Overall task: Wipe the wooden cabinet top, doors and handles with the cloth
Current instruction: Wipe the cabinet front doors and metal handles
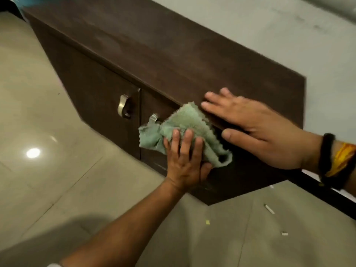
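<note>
Green cloth (185, 130) pressed under our left hand (185, 160) against the right door (154, 105), covering its handle (154, 118), our flat right hand (256, 130) bracing on the cabinet top's (173, 45) front edge, we judge the left door (92, 89) remains.

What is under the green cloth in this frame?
The green cloth lies against the right cabinet door, pressed by the left hand. It drapes over the lower part of that door's metal handle; only the handle's top shows. The door surface beneath is hidden.
</note>
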Demonstrator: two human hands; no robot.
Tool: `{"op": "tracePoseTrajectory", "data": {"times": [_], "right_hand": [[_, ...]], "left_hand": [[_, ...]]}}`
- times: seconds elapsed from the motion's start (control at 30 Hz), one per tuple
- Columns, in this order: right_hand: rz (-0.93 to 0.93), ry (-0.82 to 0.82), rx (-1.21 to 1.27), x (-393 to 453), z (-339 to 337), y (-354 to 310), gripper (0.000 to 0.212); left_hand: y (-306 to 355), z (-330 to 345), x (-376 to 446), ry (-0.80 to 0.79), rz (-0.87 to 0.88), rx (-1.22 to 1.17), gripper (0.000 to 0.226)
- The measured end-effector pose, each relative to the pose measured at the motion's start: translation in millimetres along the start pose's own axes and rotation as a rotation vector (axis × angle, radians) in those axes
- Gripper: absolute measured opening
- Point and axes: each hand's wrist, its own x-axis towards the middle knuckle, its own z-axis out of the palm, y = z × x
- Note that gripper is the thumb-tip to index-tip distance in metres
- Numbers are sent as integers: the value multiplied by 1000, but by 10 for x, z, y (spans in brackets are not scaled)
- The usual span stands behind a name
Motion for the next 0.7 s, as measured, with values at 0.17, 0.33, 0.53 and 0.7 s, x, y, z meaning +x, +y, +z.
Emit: {"op": "tracePoseTrajectory", "data": {"times": [0.17, 0.33, 0.53, 0.7], "right_hand": [[52, -61, -21, 124, -85, -49, 57], [56, -76, -29, 116, -63, -37, 59], [71, -73, -25, 107, -80, -61, 57], [51, -68, -34, 114, -56, -62, 59]], "left_hand": [[207, 62, -39, -17, 599, 82, 57], [264, -7, 58, 29, 194, 89, 72], [1273, 29, -100, -108, -205, -188, 51], [824, 39, -83, 45, -246, -90, 66]]}}
